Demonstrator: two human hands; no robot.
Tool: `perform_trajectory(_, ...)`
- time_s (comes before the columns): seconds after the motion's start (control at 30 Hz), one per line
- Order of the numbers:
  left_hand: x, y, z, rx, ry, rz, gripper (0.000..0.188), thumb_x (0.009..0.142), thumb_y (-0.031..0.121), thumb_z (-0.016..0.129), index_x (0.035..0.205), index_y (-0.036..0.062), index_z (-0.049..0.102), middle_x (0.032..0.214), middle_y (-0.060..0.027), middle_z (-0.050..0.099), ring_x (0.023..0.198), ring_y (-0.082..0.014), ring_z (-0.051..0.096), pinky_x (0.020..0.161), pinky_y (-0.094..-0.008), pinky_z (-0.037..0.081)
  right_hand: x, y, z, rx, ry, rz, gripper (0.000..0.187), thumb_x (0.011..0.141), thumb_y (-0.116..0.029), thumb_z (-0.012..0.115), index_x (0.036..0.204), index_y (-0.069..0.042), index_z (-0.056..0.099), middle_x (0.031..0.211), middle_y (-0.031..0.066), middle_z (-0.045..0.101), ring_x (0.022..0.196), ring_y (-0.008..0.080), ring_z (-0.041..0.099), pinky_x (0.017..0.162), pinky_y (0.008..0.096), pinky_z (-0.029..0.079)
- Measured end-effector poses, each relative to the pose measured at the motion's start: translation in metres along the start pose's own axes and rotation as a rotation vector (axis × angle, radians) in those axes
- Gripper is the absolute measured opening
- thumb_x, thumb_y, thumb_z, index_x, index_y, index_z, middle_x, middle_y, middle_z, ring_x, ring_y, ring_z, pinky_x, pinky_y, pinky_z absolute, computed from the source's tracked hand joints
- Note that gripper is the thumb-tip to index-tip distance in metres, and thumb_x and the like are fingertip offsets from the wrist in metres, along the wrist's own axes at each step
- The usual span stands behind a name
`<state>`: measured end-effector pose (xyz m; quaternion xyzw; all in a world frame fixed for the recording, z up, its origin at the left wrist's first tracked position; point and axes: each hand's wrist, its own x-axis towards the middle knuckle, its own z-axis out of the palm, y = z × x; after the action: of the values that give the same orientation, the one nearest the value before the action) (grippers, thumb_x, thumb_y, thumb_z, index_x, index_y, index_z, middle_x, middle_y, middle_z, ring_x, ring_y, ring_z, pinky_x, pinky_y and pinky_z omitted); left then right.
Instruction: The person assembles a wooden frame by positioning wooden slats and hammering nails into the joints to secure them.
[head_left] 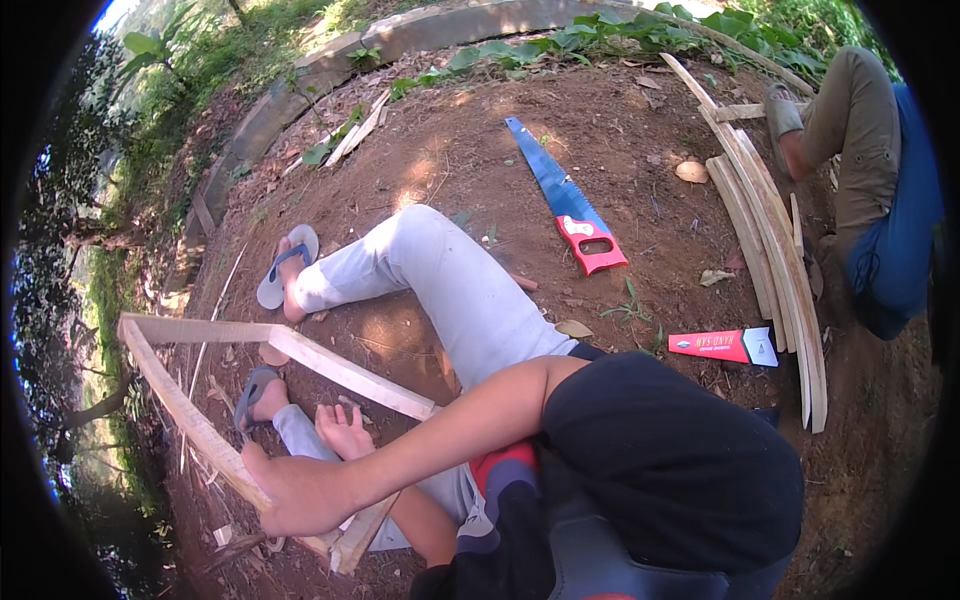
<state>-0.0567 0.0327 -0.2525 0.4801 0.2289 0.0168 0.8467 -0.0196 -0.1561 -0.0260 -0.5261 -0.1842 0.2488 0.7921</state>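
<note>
A frame of pale wooden slats point(350, 376), joined at angled corners, stands tilted in front of me beside my bent legs. My right hand point(305, 492) is wrapped round its long near slat point(190, 408), close to the lower end. Crossing beneath my right forearm, my left arm ends in my left hand point(345, 432), which is open with its fingers apart and nothing visible in it. That hand is inside the frame's outline, near my shin. A short wooden piece point(362, 532) meets the frame's bottom end; my right hand partly hides this joint.
A handsaw point(568, 200) with blue blade and red handle lies on the bare soil. Nearer is its red-and-white cardboard sleeve point(722, 345). Long wooden strips point(765, 235) are stacked at right, beside another person point(865, 170) sitting low. A concrete kerb point(400, 45) curves behind.
</note>
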Motion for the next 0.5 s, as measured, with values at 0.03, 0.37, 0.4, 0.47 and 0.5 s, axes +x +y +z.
perform_trajectory(0.03, -0.001, 0.005, 0.000, 0.001, -0.010, 0.004, 0.082, 0.085, 0.075, 0.033, 0.133, 0.0085, 0.040, 0.127, -0.0119, 0.049, 0.115, -0.0265, 0.049, 0.095, -0.0427, 0.045, 0.007, 0.004, 0.000, -0.029, 0.051, -0.018, 0.053, 0.074, -0.019, 0.057, 0.104, 0.011, 0.026, 0.075, 0.0325, 0.057, 0.071, 0.0432, 0.061, 0.069, 0.0449, 0.048)
perform_trajectory(0.37, -0.014, 0.024, 0.005, 0.009, -0.142, 0.033, 0.076, 0.088, 0.070, 0.033, 0.131, 0.0074, 0.043, 0.125, -0.0127, 0.052, 0.113, -0.0273, 0.052, 0.095, -0.0427, 0.045, 0.027, 0.017, 0.020, -0.224, 0.014, 0.063, 0.068, 0.074, -0.034, 0.053, 0.118, 0.010, 0.024, 0.113, 0.0340, 0.038, 0.109, 0.0373, 0.041, 0.098, 0.0498, 0.028)
perform_trajectory(0.4, -0.016, 0.025, 0.007, 0.011, -0.162, 0.035, 0.076, 0.088, 0.070, 0.033, 0.131, 0.0073, 0.043, 0.125, -0.0128, 0.052, 0.113, -0.0274, 0.052, 0.094, -0.0427, 0.045, 0.027, 0.017, 0.025, -0.278, 0.041, 0.068, 0.068, 0.074, -0.034, 0.053, 0.118, 0.010, 0.025, 0.115, 0.0336, 0.038, 0.109, 0.0368, 0.041, 0.098, 0.0493, 0.028)
perform_trajectory(0.47, -0.019, 0.028, 0.007, 0.009, -0.195, 0.034, 0.075, 0.089, 0.069, 0.033, 0.130, 0.0071, 0.043, 0.125, -0.0130, 0.052, 0.112, -0.0276, 0.053, 0.094, -0.0427, 0.045, 0.026, 0.020, 0.039, -0.397, 0.111, 0.107, 0.069, 0.073, -0.035, 0.054, 0.117, 0.010, 0.026, 0.117, 0.0327, 0.038, 0.109, 0.0359, 0.041, 0.097, 0.0484, 0.029)
perform_trajectory(0.5, -0.021, 0.032, 0.008, 0.015, -0.210, 0.034, 0.074, 0.089, 0.068, 0.033, 0.130, 0.0070, 0.044, 0.125, -0.0131, 0.052, 0.112, -0.0277, 0.053, 0.094, -0.0427, 0.045, 0.024, 0.014, 0.037, -0.455, 0.042, 0.184, 0.067, 0.072, -0.038, 0.055, 0.114, 0.007, 0.028, 0.122, 0.0318, 0.034, 0.113, 0.0358, 0.039, 0.095, 0.0479, 0.030)
